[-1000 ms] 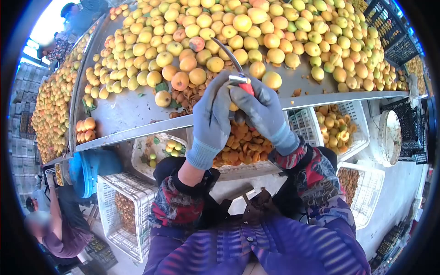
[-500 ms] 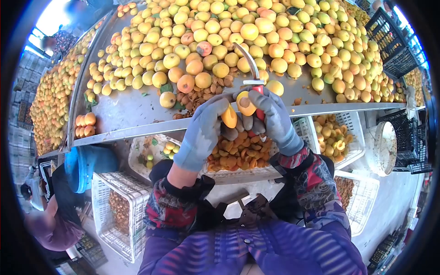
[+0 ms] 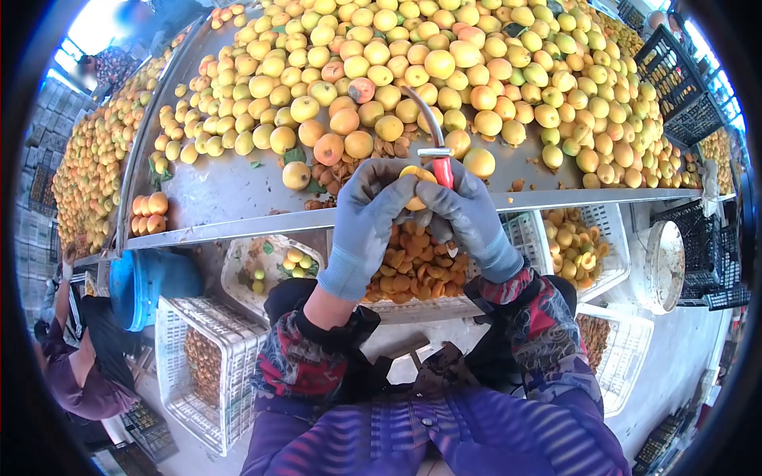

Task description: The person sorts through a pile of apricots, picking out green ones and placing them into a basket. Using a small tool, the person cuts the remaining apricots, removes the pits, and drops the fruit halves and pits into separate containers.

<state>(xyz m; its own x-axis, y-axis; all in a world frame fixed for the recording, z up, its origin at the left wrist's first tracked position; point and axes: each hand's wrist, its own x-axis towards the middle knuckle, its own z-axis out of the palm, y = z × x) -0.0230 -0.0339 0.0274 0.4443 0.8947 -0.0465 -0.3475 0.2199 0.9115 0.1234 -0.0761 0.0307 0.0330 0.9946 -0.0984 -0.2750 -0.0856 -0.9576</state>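
My gloved left hand [image 3: 361, 218] pinches an apricot half [image 3: 416, 203] just over the front edge of the metal table. My gloved right hand [image 3: 471, 218] is closed round the red handle of a curved knife [image 3: 442, 170], whose blade points up and away over the table. Its fingertips meet those of the left hand at the fruit, and a second orange piece [image 3: 419, 172] shows on top between them. Fingers cover much of both pieces. Directly below is a white crate heaped with apricot halves [image 3: 421, 266].
Whole apricots [image 3: 444, 63] cover the metal table [image 3: 202, 194]. Several apricot pits [image 3: 337, 170] lie behind my hands. White crates [image 3: 171, 349] stand on both sides, with a blue barrel [image 3: 131, 289] left and a white bucket [image 3: 665, 266] right. Another person [image 3: 87, 381] is at the far left.
My hands have come together, and the apricot pieces that were apart now overlap between the fingers. The knife has stayed in the right hand. The view has shifted slightly.
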